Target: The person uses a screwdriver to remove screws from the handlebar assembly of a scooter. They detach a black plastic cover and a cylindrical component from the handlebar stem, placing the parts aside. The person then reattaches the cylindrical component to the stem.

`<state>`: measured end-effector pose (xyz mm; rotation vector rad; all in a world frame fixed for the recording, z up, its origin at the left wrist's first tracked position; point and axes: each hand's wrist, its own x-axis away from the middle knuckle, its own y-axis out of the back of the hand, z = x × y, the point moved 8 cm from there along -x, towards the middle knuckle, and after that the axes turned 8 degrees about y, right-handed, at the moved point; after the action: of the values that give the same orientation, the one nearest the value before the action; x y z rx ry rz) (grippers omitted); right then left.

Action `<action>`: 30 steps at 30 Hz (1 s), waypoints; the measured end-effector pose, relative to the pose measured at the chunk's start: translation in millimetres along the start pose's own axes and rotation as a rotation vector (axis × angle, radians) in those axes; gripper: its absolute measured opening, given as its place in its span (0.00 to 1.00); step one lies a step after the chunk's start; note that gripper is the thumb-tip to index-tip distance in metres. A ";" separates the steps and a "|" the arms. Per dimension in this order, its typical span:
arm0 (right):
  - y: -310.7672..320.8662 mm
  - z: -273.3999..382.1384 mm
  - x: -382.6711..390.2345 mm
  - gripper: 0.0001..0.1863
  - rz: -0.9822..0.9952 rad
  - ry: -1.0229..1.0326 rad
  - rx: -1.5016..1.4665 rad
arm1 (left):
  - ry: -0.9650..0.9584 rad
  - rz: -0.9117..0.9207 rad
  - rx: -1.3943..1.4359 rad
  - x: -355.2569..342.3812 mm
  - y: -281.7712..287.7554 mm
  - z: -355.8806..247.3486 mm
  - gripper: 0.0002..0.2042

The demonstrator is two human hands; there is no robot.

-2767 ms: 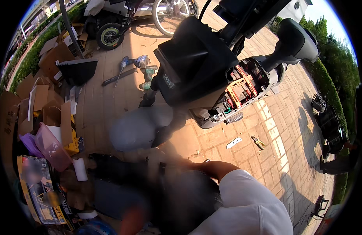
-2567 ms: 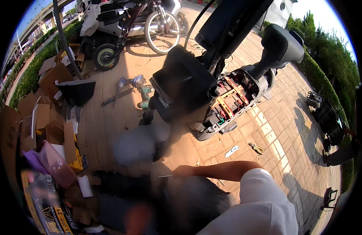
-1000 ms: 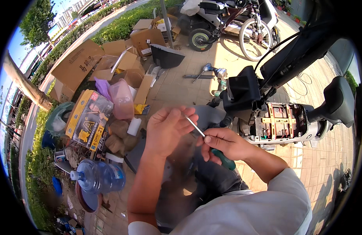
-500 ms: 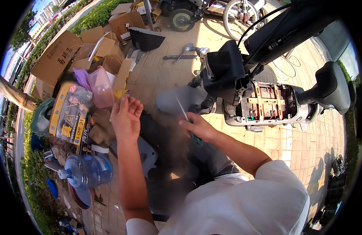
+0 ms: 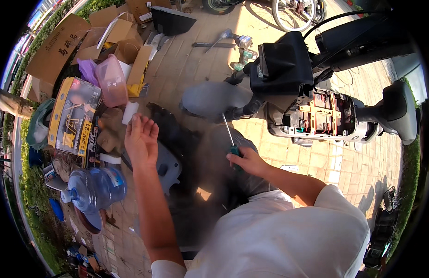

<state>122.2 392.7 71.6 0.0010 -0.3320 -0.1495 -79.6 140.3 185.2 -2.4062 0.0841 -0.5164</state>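
Observation:
My right hand (image 5: 248, 162) is closed round the green handle of a screwdriver (image 5: 229, 133). Its metal shaft points away from me, the tip near the dark front parts of a partly stripped electric scooter (image 5: 281, 69); contact cannot be told. To the left, my left hand (image 5: 142, 141) is raised with fingers bent together. A white piece (image 5: 130, 112) shows right at its fingertips, but whether it is held or lies behind is unclear. Right of the screwdriver, the scooter's open battery bay (image 5: 319, 116) has yellow-brown straps across it. A dark grey plastic panel (image 5: 168, 169) lies beyond my left forearm.
Cardboard boxes (image 5: 57, 51), a pink plastic bin (image 5: 111, 83), a yellow-and-black carton (image 5: 75, 116) and a large blue water bottle (image 5: 101, 190) crowd the left side. Power tools (image 5: 244, 41) lie on the paving ahead. The scooter's seat (image 5: 397, 113) juts out at right.
The whole view has shifted, with the background higher. My right hand has come slightly nearer and to the right, and the screwdriver stands more upright. My left hand stays raised, fingers bent.

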 end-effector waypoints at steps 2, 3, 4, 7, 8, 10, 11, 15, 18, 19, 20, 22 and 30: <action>14.1 -23.3 9.5 0.17 -0.216 -0.257 -0.331 | 0.006 0.010 0.020 0.5 -0.6 3.6 0.09; 7.7 -17.4 6.8 0.17 -0.067 -0.181 -0.178 | 0.002 0.009 0.006 1.1 -1.3 5.9 0.09; 2.4 -10.9 4.8 0.16 0.046 -0.085 -0.022 | -0.002 0.005 -0.008 1.3 -2.5 9.1 0.09; -2.5 -8.5 -0.6 0.16 0.117 -0.013 0.070 | 0.023 -0.002 -0.012 5.4 -5.0 24.6 0.10; -3.3 -10.7 -1.5 0.15 0.111 -0.046 0.013 | 0.020 0.017 -0.001 6.7 -7.9 28.4 0.10; 4.4 -7.3 -3.0 0.15 -0.015 -0.042 -0.082 | 0.038 0.005 -0.022 10.4 -9.1 36.8 0.10; 10.6 -7.0 -1.3 0.15 -0.118 -0.073 -0.143 | 0.044 -0.008 -0.036 11.7 -9.8 40.2 0.10; -18.0 21.2 13.5 0.17 0.171 -0.016 -0.013 | 0.116 0.114 -0.027 14.3 -30.9 58.6 0.09; -23.0 51.2 25.8 0.17 0.165 0.073 -0.036 | 0.233 0.185 -0.054 18.4 -48.9 78.6 0.09; -25.8 62.4 28.7 0.17 0.184 0.117 -0.088 | 0.258 0.247 -0.051 21.3 -57.8 83.8 0.09; -25.1 68.3 30.9 0.17 0.175 0.110 -0.055 | 0.298 0.243 -0.047 23.1 -61.3 88.7 0.09; -23.8 80.8 33.1 0.16 0.166 0.126 -0.067 | 0.361 0.309 -0.034 28.5 -73.0 95.6 0.09; -19.1 103.5 37.0 0.14 0.182 0.183 -0.133 | 0.378 0.404 0.008 36.0 -93.8 89.9 0.10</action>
<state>120.3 370.8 181.0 -0.1462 -0.1376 0.0094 -18.6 260.2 193.4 -2.1725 0.7121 -0.7634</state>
